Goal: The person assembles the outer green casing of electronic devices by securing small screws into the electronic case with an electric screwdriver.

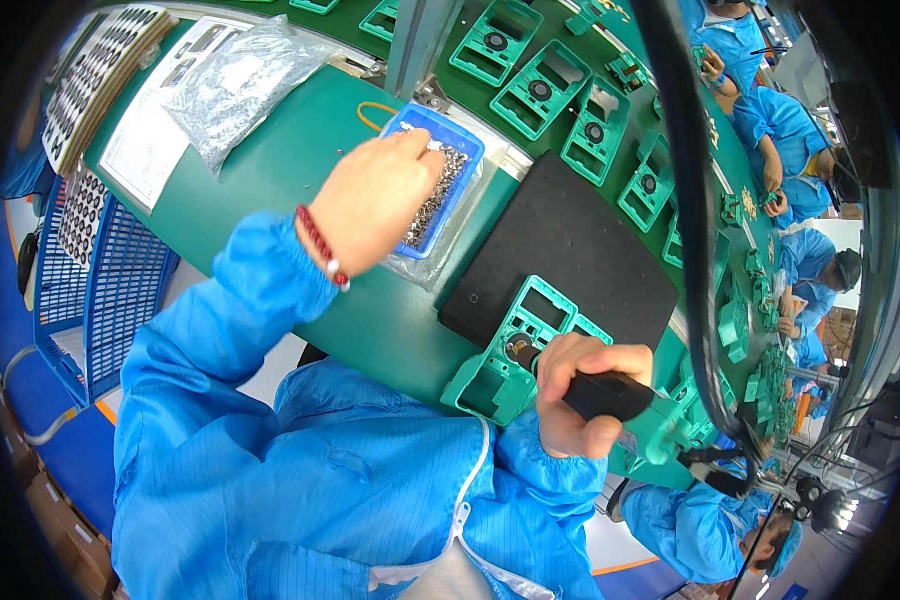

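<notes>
My left hand (pixel 375 200), with a red bead bracelet at its wrist, reaches over a blue tray (pixel 465 185) of small metal screws (pixel 427 218). Its fingers are bent together down at the screws, and the fingertips are hidden. In my right hand (pixel 580 385) is an electric screwdriver (pixel 615 397) with a black grip and a green rear part. The screwdriver's front end is at a round dark part in a green plastic housing (pixel 510 325). This housing lies partly on a black pad (pixel 580 240), close to my body.
Several green housings with round dark parts (pixel 540 90) stand on the belt beyond the pad. A clear plastic bag (pixel 245 85) and paper sheets (pixel 150 150) lie at the left, near a blue basket (pixel 120 280). A black cable (pixel 695 200) hangs at right; co-workers sit beyond.
</notes>
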Demonstrator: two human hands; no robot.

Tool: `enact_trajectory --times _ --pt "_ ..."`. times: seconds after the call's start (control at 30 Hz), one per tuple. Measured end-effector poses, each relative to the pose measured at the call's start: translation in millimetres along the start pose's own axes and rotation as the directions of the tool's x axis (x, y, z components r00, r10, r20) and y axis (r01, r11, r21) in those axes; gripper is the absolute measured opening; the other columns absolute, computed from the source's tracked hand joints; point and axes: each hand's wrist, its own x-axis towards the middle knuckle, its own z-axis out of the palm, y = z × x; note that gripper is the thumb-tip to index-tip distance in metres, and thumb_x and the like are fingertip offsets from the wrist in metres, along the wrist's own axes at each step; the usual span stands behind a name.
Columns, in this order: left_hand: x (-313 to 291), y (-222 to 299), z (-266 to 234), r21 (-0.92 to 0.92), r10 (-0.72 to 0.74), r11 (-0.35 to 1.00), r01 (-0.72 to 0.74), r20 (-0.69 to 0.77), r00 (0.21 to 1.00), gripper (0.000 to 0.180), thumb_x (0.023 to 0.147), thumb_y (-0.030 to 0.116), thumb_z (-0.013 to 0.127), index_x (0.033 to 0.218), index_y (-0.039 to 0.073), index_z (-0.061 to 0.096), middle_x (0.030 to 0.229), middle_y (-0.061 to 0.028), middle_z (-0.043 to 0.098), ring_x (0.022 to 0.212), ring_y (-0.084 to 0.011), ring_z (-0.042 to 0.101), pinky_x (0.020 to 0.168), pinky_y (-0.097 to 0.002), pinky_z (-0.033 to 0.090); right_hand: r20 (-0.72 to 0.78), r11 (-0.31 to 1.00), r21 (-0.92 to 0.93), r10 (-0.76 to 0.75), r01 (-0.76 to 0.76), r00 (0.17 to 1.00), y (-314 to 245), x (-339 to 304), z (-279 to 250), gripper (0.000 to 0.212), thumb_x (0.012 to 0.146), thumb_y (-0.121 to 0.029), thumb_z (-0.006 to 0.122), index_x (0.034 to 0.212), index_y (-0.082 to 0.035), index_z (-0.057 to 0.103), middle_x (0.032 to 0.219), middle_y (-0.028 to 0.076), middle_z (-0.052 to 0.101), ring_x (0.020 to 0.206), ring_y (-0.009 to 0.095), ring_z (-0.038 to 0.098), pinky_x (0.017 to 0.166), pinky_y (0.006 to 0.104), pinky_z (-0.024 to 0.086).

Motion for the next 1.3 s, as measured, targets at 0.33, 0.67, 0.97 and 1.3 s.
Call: enact_trajectory --times 0.33,0.67,0.97,1.3 --pt "-5 -16 14 0.156 0.122 0.981 -0.111 -0.061 0.991 0.008 0.078 0.007 0.062 0.083 0.005 0.068 0.088 -0.0111 0.068 0.090 -0.0256 0.067 0.081 -0.0380 0.050 -0.021 0.999 0.033 0.025 -0.024 0.999 17 0 -4 0.061 0.087 -0.061 0.065 0.098 -0.005 0.047 0.058 0.004 0.052 0.047 0.011 0.044 0.044 0.0264 0.033" --pt "1 -9 9 0.204 -0.014 0.979 -0.021 0.166 0.986 0.009 0.082 0.009 0.062 0.088 0.007 0.067 0.088 -0.0093 0.064 0.092 -0.0263 0.065 0.082 -0.0405 0.047 0.027 0.996 0.007 0.085 -0.085 0.996 20 1 -3 0.062 0.086 -0.062 0.068 0.097 -0.005 0.047 0.057 0.003 0.050 0.047 0.011 0.042 0.045 0.0267 0.036" --pt "-4 -14 18 0.061 -0.021 0.998 0.027 -0.099 0.995 0.016 0.091 0.016 0.063 0.094 0.005 0.052 0.088 -0.0126 0.060 0.085 -0.0334 0.059 0.074 -0.0429 0.044 0.047 0.994 0.001 0.111 -0.112 0.993 28 5 -1 0.064 0.085 -0.065 0.067 0.089 -0.006 0.045 0.052 0.002 0.049 0.043 0.011 0.044 0.042 0.0252 0.036" --pt "-47 47 5 -0.606 0.065 0.785 -0.127 -0.124 0.990 0.016 0.083 0.004 0.065 0.098 0.002 0.065 0.093 -0.0123 0.065 0.085 -0.0307 0.064 0.077 -0.0425 0.051 -0.020 0.991 0.098 0.098 -0.096 0.995 20 -5 -5 0.062 0.081 -0.057 0.076 0.098 -0.004 0.049 0.061 0.006 0.053 0.053 0.015 0.049 0.051 0.0286 0.042"
